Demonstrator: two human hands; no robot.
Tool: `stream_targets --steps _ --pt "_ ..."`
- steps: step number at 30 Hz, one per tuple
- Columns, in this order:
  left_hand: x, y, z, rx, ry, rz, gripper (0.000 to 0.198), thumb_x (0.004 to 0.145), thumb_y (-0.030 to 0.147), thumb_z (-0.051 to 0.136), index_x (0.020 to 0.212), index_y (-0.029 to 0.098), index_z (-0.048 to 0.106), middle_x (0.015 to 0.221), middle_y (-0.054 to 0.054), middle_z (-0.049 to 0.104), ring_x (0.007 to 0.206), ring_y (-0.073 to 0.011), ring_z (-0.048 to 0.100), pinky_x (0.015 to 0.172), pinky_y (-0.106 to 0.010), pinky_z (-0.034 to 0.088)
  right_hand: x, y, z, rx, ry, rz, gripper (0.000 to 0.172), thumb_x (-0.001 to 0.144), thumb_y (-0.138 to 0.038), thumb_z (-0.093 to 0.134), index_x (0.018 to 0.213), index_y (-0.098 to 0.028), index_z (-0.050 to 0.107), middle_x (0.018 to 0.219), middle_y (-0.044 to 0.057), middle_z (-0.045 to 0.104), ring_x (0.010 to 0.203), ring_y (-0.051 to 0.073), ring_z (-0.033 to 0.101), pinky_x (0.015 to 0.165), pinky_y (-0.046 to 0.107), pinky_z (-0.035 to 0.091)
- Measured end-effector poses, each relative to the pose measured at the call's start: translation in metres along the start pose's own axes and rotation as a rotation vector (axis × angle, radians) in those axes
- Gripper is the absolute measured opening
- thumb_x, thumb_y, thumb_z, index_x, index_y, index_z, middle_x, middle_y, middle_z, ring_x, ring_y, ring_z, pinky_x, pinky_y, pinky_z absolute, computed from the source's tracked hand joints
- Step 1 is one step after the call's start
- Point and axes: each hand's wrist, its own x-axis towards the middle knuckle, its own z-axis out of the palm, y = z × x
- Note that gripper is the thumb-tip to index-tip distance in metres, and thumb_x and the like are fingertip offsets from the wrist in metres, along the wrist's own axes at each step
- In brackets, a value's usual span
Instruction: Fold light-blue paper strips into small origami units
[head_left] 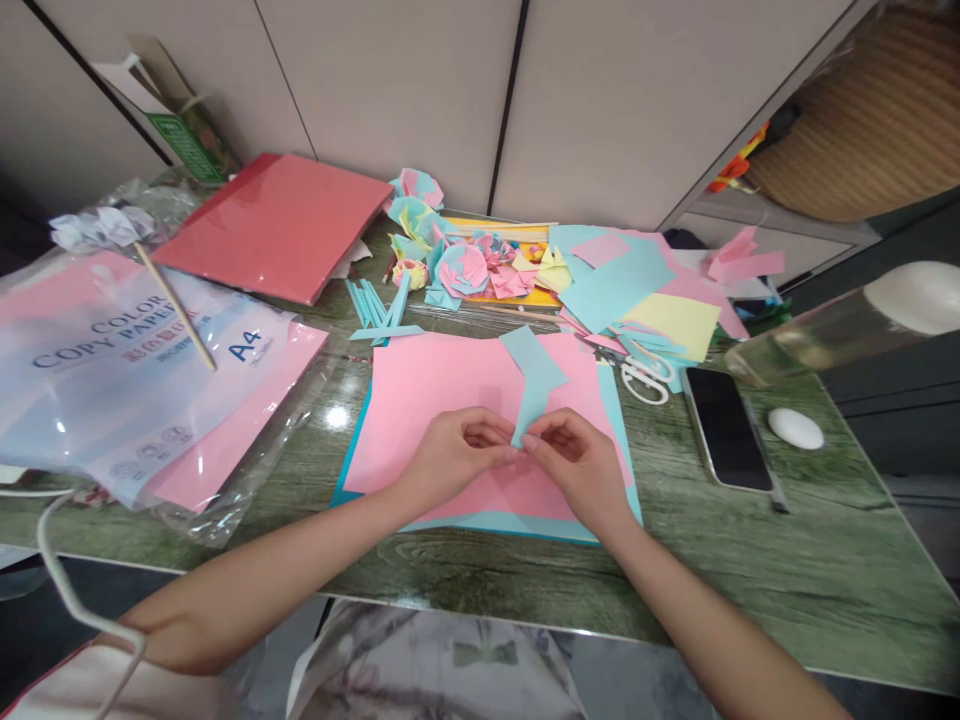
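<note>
Between my two hands is a folded light blue paper strip point(534, 375), its wide bent end pointing away from me and its narrow end at my fingertips. My left hand point(465, 455) pinches the narrow end from the left. From the right, my right hand point(574, 460) pinches the same end with thumb and index finger. Both hands are above a pink sheet point(420, 385), which lies over light blue and darker blue sheets. Folded paper flowers point(463, 270) in pink, blue and yellow sit beyond the sheet, near several thin light blue strips point(367, 302).
White scissors point(646, 380), a phone point(727, 430) and a white oval object point(796, 428) are at the right. A clear bottle point(810, 335) stands behind them. At the left lie a copy paper pack point(135, 370) with a stick on it and a red folder point(281, 225).
</note>
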Motion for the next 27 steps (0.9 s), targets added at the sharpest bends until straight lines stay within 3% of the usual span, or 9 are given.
stream_targets --steps 7,12,17,27 --pt "-0.0021 0.001 0.0 -0.112 0.017 0.01 0.026 0.06 0.022 0.07 0.081 0.014 0.057 0.066 0.0 0.064 0.063 -0.0113 0.06 0.063 -0.022 0.046 0.0017 0.003 0.0027 0.327 0.031 0.035 0.037 0.069 -0.027 0.062 0.096 -0.027 0.037 0.075 -0.005 0.05 0.062 0.01 0.053 0.062 0.026 0.044" --pt "-0.0027 0.0015 -0.0002 -0.111 0.018 0.024 0.025 0.062 0.019 0.068 0.083 0.014 0.057 0.063 0.001 0.062 0.062 -0.0108 0.059 0.063 -0.022 0.045 0.002 -0.0013 0.0019 0.207 -0.16 0.135 0.02 0.071 -0.033 0.059 0.078 -0.019 0.048 0.069 -0.002 0.051 0.06 0.01 0.048 0.054 0.022 0.038" --pt "-0.0027 0.0005 -0.0003 -0.071 0.005 0.023 0.025 0.062 0.02 0.068 0.083 0.014 0.057 0.063 0.001 0.061 0.061 -0.0102 0.057 0.063 -0.022 0.044 0.0013 0.0027 0.0021 0.078 -0.113 0.163 0.026 0.071 -0.036 0.059 0.059 -0.016 0.048 0.049 -0.005 0.042 0.047 0.007 0.038 0.044 0.02 0.028" --pt "-0.0019 0.0007 -0.002 -0.073 -0.047 0.004 0.025 0.062 0.022 0.068 0.084 0.015 0.057 0.061 0.003 0.058 0.058 -0.0088 0.054 0.059 -0.021 0.041 0.0009 0.0063 0.0016 0.129 -0.102 0.177 0.027 0.071 -0.036 0.06 0.057 -0.015 0.049 0.045 -0.006 0.041 0.042 0.005 0.035 0.043 0.02 0.025"
